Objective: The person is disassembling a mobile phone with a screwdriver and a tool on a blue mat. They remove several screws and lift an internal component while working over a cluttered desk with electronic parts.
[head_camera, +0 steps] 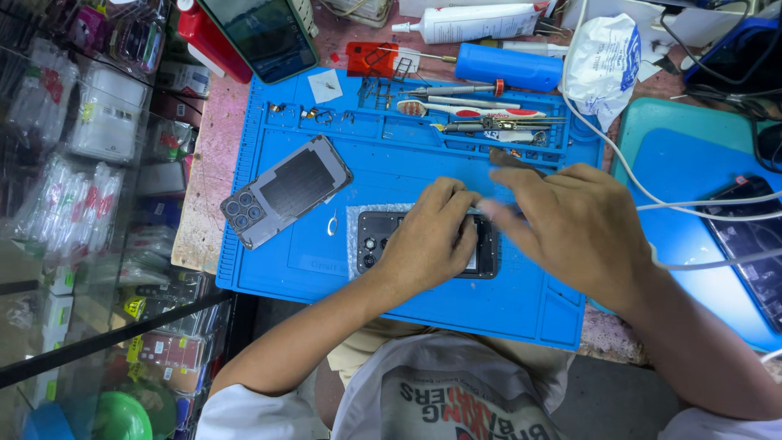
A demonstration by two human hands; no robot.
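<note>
A dark opened phone body [373, 241] lies on a pale cloth in the middle of the blue repair mat [407, 155]. My left hand [430, 236] rests on top of it, fingers curled and pressing down. My right hand [562, 224] comes in from the right; its fingertips meet the left hand's fingers over the phone's upper edge, pinching something thin and blurred that I cannot make out. Left of the phone, a grey back cover [285, 191] with several camera holes lies tilted on the mat. A small metal ring piece [332, 224] sits between cover and phone.
Screwdrivers, tweezers and a soldering iron [476, 110] fill the mat's top tray. A phone with a dark screen [261, 34], a white glue tube [476, 22], a blue cylinder [507, 65] and a white bag [603, 65] lie behind. Another phone [749, 244] with white cables lies right. A glass showcase stands left.
</note>
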